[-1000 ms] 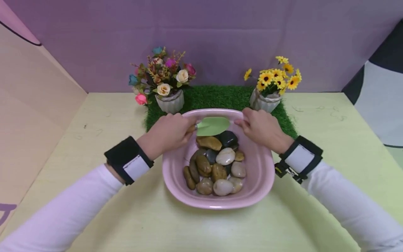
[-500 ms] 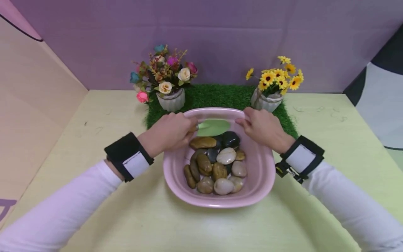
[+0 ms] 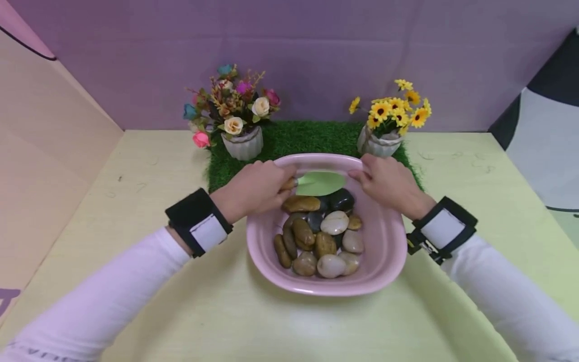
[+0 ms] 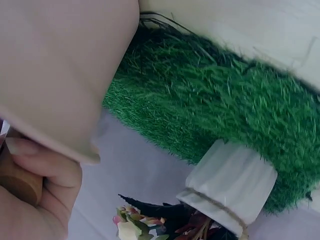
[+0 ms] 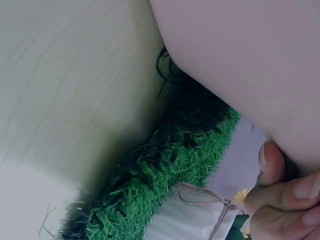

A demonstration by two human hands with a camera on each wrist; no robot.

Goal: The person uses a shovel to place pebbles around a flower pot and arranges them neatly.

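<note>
Inside the pink, rounded, shiny tub, smooth brown, black and white stones already sit; left hand curls its fingers round a green, wooden-handled spade, right hand pinches the rim; neither's let go yet.

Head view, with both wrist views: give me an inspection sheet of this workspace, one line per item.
Surface: pale table.
Job's things: pink basin holding mixed smooth stones; green trowel, blade inside at the far end.
Clutter: dark speck, left; faint thin strands, right.
Hands: left hand grips the trowel's wooden handle; right hand grips the basin's rim.
Cables: nothing seen.
Surroundings: green grass mat bearing mixed-flower pot and yellow-flower pot; purple backdrop behind.
</note>
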